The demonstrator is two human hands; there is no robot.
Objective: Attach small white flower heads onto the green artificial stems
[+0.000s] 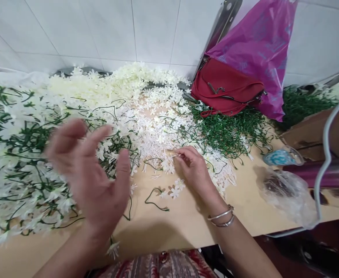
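Two bare hands above the pale worktop (187,224). Right hand (194,170): palm down, fingers bent, thumb and fingertips close together at the edge of the thin white pieces (150,144); cannot tell whether anything is gripped. Two silver bangles (222,218) on the right wrist. Left hand (95,181): raised, fingers spread and slightly curled, wide open, blurred, nothing visible in grasp, in front of the leafy-looking pile of white artificial flowers (10,166).

Just beside the right hand, on bare worktop: a few small white blossoms (174,192), flat, narrow petals, pale centers. Next to them, one loose green stem (150,201), thin, bent into a crook, end slightly forked. Past the fingertips, thin white pieces, straight and stick-like, tangled with more blossoms.

At left, white flowers heaped thickly, petals pointed and splayed, dark green curling stems showing through. Farther back, cream blossoms (108,83) with a yellowish tint, packed against the tiled wall (155,31).

Right of center, a heap of fine green stems (227,133), wiry and tangled. Behind it, red bag (226,87) and magenta plastic bag (266,50). Far right: cardboard box (317,133), clear plastic bag (292,195), pale cable (326,143).
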